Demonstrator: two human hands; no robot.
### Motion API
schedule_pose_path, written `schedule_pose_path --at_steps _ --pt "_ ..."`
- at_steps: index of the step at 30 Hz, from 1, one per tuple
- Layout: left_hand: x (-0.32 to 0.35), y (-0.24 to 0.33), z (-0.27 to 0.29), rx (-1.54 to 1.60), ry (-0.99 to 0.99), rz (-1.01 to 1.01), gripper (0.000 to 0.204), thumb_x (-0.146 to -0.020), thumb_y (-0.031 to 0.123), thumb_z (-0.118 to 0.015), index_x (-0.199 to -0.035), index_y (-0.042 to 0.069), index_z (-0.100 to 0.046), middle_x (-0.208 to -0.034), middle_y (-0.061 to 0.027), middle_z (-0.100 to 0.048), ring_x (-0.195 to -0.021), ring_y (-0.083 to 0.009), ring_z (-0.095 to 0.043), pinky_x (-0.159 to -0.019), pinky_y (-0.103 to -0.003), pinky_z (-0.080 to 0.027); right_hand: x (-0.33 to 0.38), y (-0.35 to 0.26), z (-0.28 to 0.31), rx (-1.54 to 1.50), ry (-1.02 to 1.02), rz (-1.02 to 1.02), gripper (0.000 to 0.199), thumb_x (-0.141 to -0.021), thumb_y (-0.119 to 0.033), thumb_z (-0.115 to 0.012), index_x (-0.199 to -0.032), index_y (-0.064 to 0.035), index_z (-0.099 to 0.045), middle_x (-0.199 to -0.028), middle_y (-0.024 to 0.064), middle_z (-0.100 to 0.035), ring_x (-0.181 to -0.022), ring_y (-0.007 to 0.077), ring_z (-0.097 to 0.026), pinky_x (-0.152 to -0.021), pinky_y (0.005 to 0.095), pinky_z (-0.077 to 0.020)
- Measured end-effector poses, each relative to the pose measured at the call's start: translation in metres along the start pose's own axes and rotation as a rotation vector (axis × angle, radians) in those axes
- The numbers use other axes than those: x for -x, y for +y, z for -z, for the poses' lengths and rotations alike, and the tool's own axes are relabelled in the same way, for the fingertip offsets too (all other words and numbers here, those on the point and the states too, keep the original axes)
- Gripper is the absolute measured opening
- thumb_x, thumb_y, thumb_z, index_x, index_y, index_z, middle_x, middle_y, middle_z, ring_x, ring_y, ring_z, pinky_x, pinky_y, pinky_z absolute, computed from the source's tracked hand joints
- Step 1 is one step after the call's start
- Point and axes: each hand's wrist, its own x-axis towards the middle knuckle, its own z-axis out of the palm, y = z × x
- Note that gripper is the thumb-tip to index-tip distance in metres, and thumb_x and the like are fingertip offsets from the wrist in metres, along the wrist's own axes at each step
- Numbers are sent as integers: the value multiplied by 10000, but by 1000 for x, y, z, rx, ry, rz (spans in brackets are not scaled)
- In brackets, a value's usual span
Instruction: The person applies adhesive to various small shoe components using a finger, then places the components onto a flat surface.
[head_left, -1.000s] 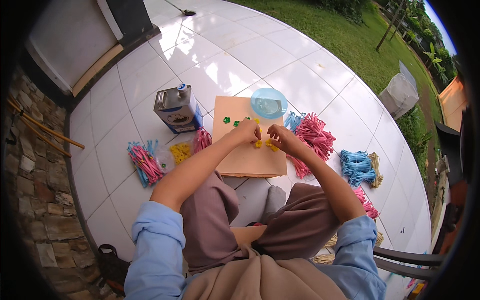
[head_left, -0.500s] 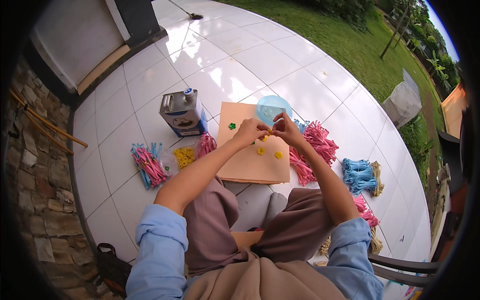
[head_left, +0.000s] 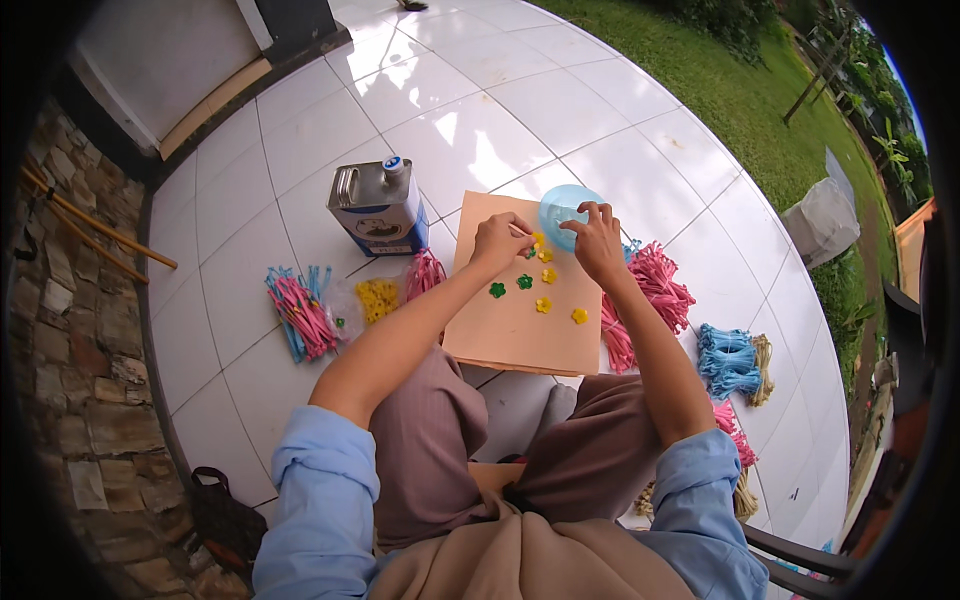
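My left hand (head_left: 503, 243) is closed in a pinch above the tan board, its fingertips beside a yellow flower piece (head_left: 541, 254); what they hold is too small to make out. My right hand (head_left: 600, 246) hovers at the near right of a light blue plastic bowl (head_left: 562, 197). Its thumb and fingers are apart, and nothing shows between them. On the tan board (head_left: 500, 335) lie several yellow flower pieces (head_left: 543, 305) and green flower pieces (head_left: 497, 290). Part of another green piece shows beneath my left fingers.
A metal can (head_left: 378, 212) with a blue cap stands left of the board. Nearby lie pink and blue bundles (head_left: 303, 318) and a bag of yellow pieces (head_left: 377, 300). To the right are pink bundles (head_left: 660, 285), blue bundles (head_left: 728, 362) and beige bundles (head_left: 762, 370).
My hands, together at a yellow flower piece before, have come apart. My right hand is now by the bowl with its fingers spread. More green pieces show, and the view has shifted slightly.
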Motion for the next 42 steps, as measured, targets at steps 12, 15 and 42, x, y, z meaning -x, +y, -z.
schedule_pose_path --at_steps 12,15,42 --pt "-2 7 2 149 19 90 155 -747 -2 -617 -893 -54 -609 -802 -133 -643 -694 -147 -642 -637 -203 -548 -9 -6 13 -76 154 32 225 -682 9 -547 -813 -138 -657 -1064 65 -485 -1035 265 -421 -838 403 -369" --pt "0 13 2 235 14 158 181 -754 -24 -594 -931 -58 -608 -863 -132 -630 -736 -151 -637 -671 -198 -546 -10 -20 31 -189 178 190 245 -660 34 -557 -820 -126 -650 -1069 69 -483 -1043 270 -428 -847 408 -362" --pt "13 15 -40 -327 -318 -173 150 -638 20 -620 -780 8 -666 -687 -103 -648 -633 -182 -636 -605 -295 -500 62 -1 60 -718 -314 -92 227 -778 -4 -513 -987 -26 -428 -747 112 -580 -714 235 -601 -646 339 -467"
